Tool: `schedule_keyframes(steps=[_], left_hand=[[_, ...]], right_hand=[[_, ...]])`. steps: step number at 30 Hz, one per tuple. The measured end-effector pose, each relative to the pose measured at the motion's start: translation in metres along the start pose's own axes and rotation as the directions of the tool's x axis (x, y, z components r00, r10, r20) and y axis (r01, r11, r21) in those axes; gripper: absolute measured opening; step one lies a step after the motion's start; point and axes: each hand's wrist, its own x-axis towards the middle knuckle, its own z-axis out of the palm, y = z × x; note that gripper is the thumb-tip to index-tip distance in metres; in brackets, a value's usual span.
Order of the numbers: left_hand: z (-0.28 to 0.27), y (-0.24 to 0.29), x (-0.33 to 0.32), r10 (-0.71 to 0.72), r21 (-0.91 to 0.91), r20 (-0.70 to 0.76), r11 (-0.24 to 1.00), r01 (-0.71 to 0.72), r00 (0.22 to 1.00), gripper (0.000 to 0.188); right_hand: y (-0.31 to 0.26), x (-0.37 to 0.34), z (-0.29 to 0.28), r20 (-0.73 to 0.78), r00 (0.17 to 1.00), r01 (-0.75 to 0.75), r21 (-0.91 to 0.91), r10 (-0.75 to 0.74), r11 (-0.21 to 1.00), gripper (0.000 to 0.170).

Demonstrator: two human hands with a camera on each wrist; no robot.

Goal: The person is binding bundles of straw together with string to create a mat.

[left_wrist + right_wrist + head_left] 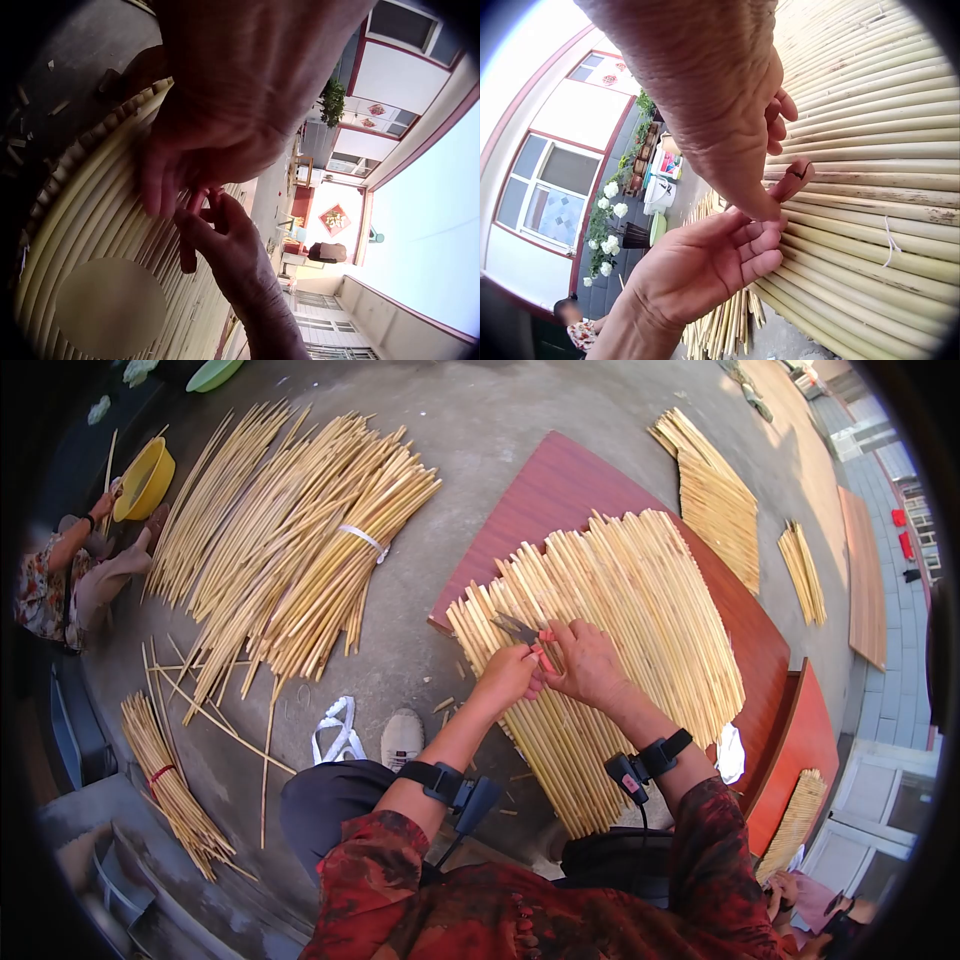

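My right hand (588,660) grips red-handled scissors (518,628), whose dark blades point left over a mat of pale reed stalks (640,590). A red handle (796,176) sticks out beside that thumb in the right wrist view. Close against it is my left hand (510,678); its palm faces the right wrist camera and its fingers bend by the right thumb. Motion blurs those fingers in the left wrist view, and I cannot tell whether they pinch anything. White string (890,241) is tied around stalks near the mat's edge.
Beneath the mat lies a reddish wooden board (545,470). Long loose stalks (290,530) spread at the left, above a tied bundle (165,780). A seated person (75,570) is by a yellow basin (148,480). White straps (338,732) lie near a shoe (402,738).
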Motion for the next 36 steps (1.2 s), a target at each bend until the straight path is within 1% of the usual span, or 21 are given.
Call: schedule_keyframes(steps=[2, 5, 7, 12, 14, 16, 17, 19, 20, 22, 23, 25, 26, 28, 29, 31, 32, 33, 34, 35, 36], left_hand=[[0.001, 0.001, 0.002, -0.001, 0.018, 0.005, 1.0, 0.001, 1.0, 0.026], [0.002, -0.002, 0.007, 0.061, -0.029, 0.059, 0.998, -0.059, 0.996, 0.025], [0.003, -0.005, 0.008, 0.042, -0.141, 0.058, 0.989, -0.034, 0.997, 0.027], [0.005, -0.002, 0.005, 0.104, -0.044, 0.066, 0.994, -0.101, 0.992, 0.029], [0.006, -0.003, 0.003, 0.124, -0.001, 0.063, 0.992, -0.124, 0.99, 0.03], [0.005, -0.005, 0.001, 0.144, -0.026, -0.016, 0.989, -0.145, 0.989, 0.029], [0.005, -0.007, -0.001, 0.144, -0.026, -0.018, 0.989, -0.144, 0.989, 0.029], [0.0, -0.01, -0.005, 0.194, -0.01, -0.127, 0.98, -0.197, 0.973, 0.026], [-0.004, -0.014, -0.007, 0.196, -0.006, -0.129, 0.98, -0.199, 0.972, 0.026], [-0.01, -0.027, -0.01, 0.274, -0.161, -0.317, 0.928, -0.337, 0.908, 0.021], [-0.011, -0.029, -0.014, 0.271, -0.16, -0.319, 0.929, -0.334, 0.908, 0.021], [-0.014, -0.03, -0.02, 0.312, -0.191, -0.516, 0.866, -0.462, 0.798, 0.019], [-0.018, -0.031, -0.021, 0.312, -0.189, -0.52, 0.866, -0.463, 0.795, 0.019], [-0.024, -0.035, -0.017, 0.323, 0.041, -0.751, 0.893, -0.448, 0.576, 0.021], [-0.028, -0.041, -0.012, 0.322, 0.041, -0.752, 0.894, -0.447, 0.576, 0.021], [-0.034, -0.056, 0.001, 0.288, 0.169, -0.807, 0.949, -0.266, 0.515, 0.029], [-0.031, -0.058, 0.003, 0.288, 0.168, -0.807, 0.949, -0.267, 0.515, 0.029], [-0.027, -0.061, 0.004, 0.202, -0.098, -0.68, 0.927, -0.361, 0.705, 0.032], [-0.025, -0.063, 0.006, 0.162, -0.37, -0.493, 0.85, -0.374, 0.855, 0.036], [-0.026, -0.058, 0.003, 0.161, -0.371, -0.493, 0.85, -0.373, 0.855, 0.036], [-0.027, -0.053, 0.002, 0.089, -0.424, -0.457, 0.853, -0.305, 0.885, 0.038]], right_hand=[[0.007, 0.002, -0.002, 0.039, 0.998, 0.045, -0.05, -0.043, 0.998, 0.041], [0.014, 0.005, 0.002, 0.028, 0.996, 0.085, -0.014, -0.085, 0.996, 0.037], [0.011, 0.005, 0.0, -0.001, 0.996, 0.086, -0.028, -0.086, 0.996, 0.035], [0.01, 0.01, -0.001, -0.075, 0.993, 0.08, -0.102, -0.088, 0.992, 0.03], [0.011, 0.013, -0.002, -0.081, 0.989, 0.115, -0.136, -0.126, 0.984, 0.03], [0.014, 0.02, -0.003, -0.073, 0.988, 0.122, -0.173, -0.136, 0.977, 0.03], [0.015, 0.022, -0.003, -0.062, 0.987, 0.131, -0.21, -0.146, 0.969, 0.031], [0.019, 0.027, -0.001, -0.051, 0.986, 0.146, -0.192, -0.159, 0.97, 0.029], [0.021, 0.029, 0.0, -0.039, 0.985, 0.16, -0.176, -0.169, 0.971, 0.028], [0.022, 0.033, 0.002, -0.084, 0.977, 0.177, -0.205, -0.198, 0.963, 0.026], [0.022, 0.034, 0.003, -0.128, 0.966, 0.19, -0.236, -0.225, 0.953, 0.024], [0.022, 0.032, 0.004, -0.13, 0.967, 0.182, -0.245, -0.218, 0.952, 0.022], [0.021, 0.032, 0.005, -0.134, 0.968, 0.173, -0.258, -0.212, 0.951, 0.021], [0.02, 0.03, 0.001, -0.122, 0.969, 0.179, -0.247, -0.214, 0.952, 0.021], [0.02, 0.029, 0.0, -0.11, 0.971, 0.182, -0.236, -0.213, 0.954, 0.022], [0.02, 0.03, 0.0, -0.123, 0.966, 0.196, -0.227, -0.228, 0.954, 0.021], [0.021, 0.031, 0.0, -0.136, 0.96, 0.211, -0.221, -0.245, 0.952, 0.021], [0.021, 0.033, -0.001, -0.135, 0.96, 0.213, -0.222, -0.246, 0.952, 0.021], [0.021, 0.036, -0.002, -0.123, 0.964, 0.203, -0.234, -0.236, 0.951, 0.02], [0.021, 0.038, -0.003, -0.111, 0.968, 0.191, -0.246, -0.223, 0.95, 0.02], [0.024, 0.039, -0.001, -0.109, 0.969, 0.189, -0.246, -0.221, 0.951, 0.02]])
